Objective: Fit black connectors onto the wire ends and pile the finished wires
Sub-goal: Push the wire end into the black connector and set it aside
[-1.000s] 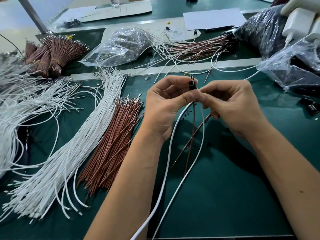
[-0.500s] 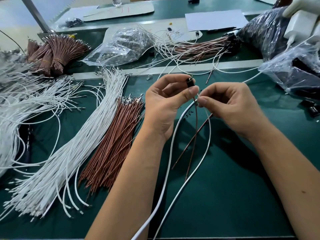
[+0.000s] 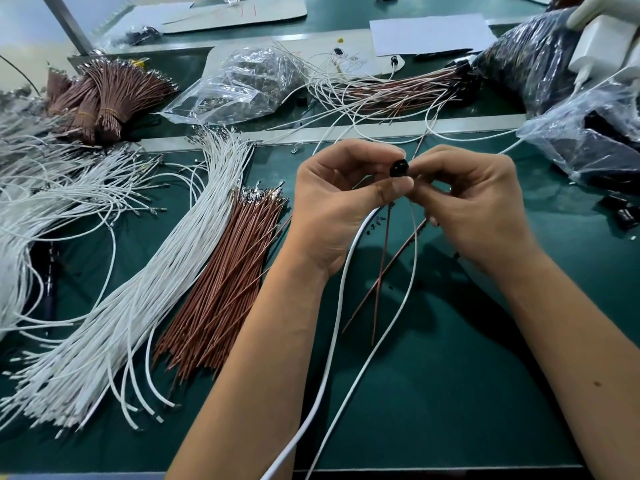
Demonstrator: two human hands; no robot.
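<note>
Bright overhead light, soft shadows beneath forearms, wide-angle edge distortion

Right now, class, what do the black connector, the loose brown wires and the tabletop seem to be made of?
Black connector: probably moulded plastic; it is dark with a slight gloss.
Brown wires: likely plastic-coated metal; smooth reddish-brown sleeves end in small silvery tips at the far end.
Tabletop: possibly a rubber or vinyl mat; it is flat, dark green and matte, with soft shadows.
</note>
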